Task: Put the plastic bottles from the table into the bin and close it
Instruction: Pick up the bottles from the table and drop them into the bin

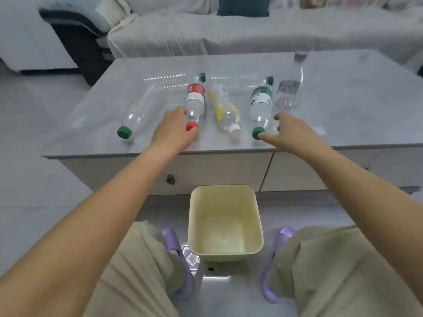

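Both spread, empty, left hand (pixel 174 131) nears red-label bottle (pixel 194 99), right hand (pixel 291 131) green-label bottle (pixel 261 104); print unreadable.

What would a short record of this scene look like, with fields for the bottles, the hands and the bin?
bottles on table: at least six, all lying down
left hand: at the neck of the red-capped bottle, not closed on it
right hand: open, thumb touching the cap of the green-labelled bottle
bin: cream, on the floor between the knees, open, empty
lid: none in view
table: grey, glossy

Bare forearms with no sleeves, baggy beige trousers (pixel 142 271) — and lilac slippers (pixel 180 266) on both feet.
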Motion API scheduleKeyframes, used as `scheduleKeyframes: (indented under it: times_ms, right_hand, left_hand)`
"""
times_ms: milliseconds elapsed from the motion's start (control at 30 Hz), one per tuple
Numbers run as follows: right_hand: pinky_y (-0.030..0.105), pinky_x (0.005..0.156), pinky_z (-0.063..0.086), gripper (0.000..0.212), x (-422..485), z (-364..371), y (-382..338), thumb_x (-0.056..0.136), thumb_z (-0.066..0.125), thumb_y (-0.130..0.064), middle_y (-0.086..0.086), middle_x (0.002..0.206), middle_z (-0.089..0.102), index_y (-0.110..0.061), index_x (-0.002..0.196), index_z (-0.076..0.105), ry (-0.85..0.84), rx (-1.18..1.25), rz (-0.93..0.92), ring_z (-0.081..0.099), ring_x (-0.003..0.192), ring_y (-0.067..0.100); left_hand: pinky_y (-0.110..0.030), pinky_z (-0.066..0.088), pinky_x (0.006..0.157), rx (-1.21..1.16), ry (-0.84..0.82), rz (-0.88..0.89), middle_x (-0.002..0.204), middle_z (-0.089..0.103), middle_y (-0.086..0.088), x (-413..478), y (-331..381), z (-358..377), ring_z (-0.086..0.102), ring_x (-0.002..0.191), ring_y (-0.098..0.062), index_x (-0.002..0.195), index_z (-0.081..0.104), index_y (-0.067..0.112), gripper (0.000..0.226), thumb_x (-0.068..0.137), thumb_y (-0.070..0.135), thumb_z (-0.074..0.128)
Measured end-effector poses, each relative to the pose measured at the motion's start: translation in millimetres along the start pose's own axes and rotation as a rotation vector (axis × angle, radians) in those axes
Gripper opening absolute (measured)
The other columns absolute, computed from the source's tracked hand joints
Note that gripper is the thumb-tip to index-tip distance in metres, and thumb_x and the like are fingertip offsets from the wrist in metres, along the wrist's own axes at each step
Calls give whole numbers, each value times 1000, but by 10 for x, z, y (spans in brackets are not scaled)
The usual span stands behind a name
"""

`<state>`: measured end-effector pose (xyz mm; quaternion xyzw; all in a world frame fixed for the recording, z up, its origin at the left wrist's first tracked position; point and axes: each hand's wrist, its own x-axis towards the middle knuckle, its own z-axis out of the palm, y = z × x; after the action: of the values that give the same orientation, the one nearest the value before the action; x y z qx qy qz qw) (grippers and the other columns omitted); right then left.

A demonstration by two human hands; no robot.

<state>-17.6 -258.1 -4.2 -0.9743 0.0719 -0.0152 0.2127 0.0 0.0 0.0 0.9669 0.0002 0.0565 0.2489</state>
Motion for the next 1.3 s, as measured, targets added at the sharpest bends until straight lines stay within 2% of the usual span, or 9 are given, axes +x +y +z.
scheduleKeyframes:
  times_ms: [267, 367, 533, 700, 833, 1000, 1100, 1167, 1300]
  right_hand:
    - [38, 74, 46, 71, 451, 339, 58, 76, 62, -28, 13, 98, 61, -16, 137, 28, 40, 136, 63, 58, 92, 36]
    - [46, 91, 50, 55, 365, 80, 250, 80, 57, -31, 14, 110, 65, -16, 132, 45, 253, 289, 13, 63, 100, 37]
    - [38, 71, 53, 13, -539, -758, 672, 86, 56, -52, -3, 76, 56, -40, 89, 57, 647, 534, -279, 60, 73, 9]
    - [21, 67, 48, 30, -1251, -266, 438, 73, 54, -51, 0, 72, 64, -27, 88, 63, 281, 293, -211, 59, 68, 10]
    - [31, 70, 50, 36, -1075, 983, 346, 79, 57, -47, 2, 99, 72, -29, 110, 60, -238, -86, -91, 66, 89, 25]
    - [40, 88, 50, 65, -847, 1961, 468, 86, 52, -42, 8, 128, 59, -26, 145, 28, -592, -171, 67, 56, 115, 29]
    - [39, 83, 52, 49, -643, 1745, 328, 87, 52, -44, 4, 114, 66, -23, 131, 48, -404, -187, -46, 61, 105, 25]
    - [34, 66, 50, 24, -492, 1381, 134, 88, 50, -44, -4, 76, 66, -24, 85, 63, -133, -42, -168, 61, 78, 26]
    - [36, 52, 39, 39, -233, 650, -287, 85, 46, -43, 2, 49, 40, -14, 57, 46, 327, 221, -328, 43, 53, 28]
  left_hand:
    - [-31, 37, 86, -108, -201, -152, 143, 26, -13, 333, 111, 388, 54, 114, -36, 148, 15, 22, 76, 85, 34, 57]
    - [-27, 35, 80, -200, -187, -106, 141, 26, -10, 165, 33, 435, 55, 92, -26, 147, 17, 23, 73, 86, 29, 56]
    - [-32, 45, 88, -403, 25, -71, 124, 45, -4, -247, -306, 454, 52, 97, -20, 133, 44, 17, 48, 88, 25, 57]
    - [-38, 51, 69, -427, -54, -25, 66, 61, 0, -412, -521, 581, 57, 71, -24, 80, 65, 9, 16, 86, 19, 55]
    - [-34, 49, 84, -82, -431, 26, 100, 70, -8, -605, -780, 1030, 64, 97, -27, 105, 64, 12, 24, 88, 24, 53]
    - [-39, 44, 99, 329, -906, -17, 137, 46, -18, -840, -1099, 1314, 52, 121, -35, 143, 33, 12, 55, 92, 31, 46]
    - [-41, 46, 92, 421, -909, 29, 131, 52, -15, -838, -1183, 1343, 55, 114, -34, 138, 38, 15, 47, 94, 31, 40]
    - [-41, 48, 89, 464, -884, 67, 126, 56, -11, -804, -1212, 1345, 56, 112, -32, 131, 44, 15, 40, 95, 30, 37]
    - [-38, 46, 81, 530, -840, 118, 121, 57, -8, -744, -1191, 1310, 57, 110, -31, 122, 50, 16, 35, 94, 33, 38]
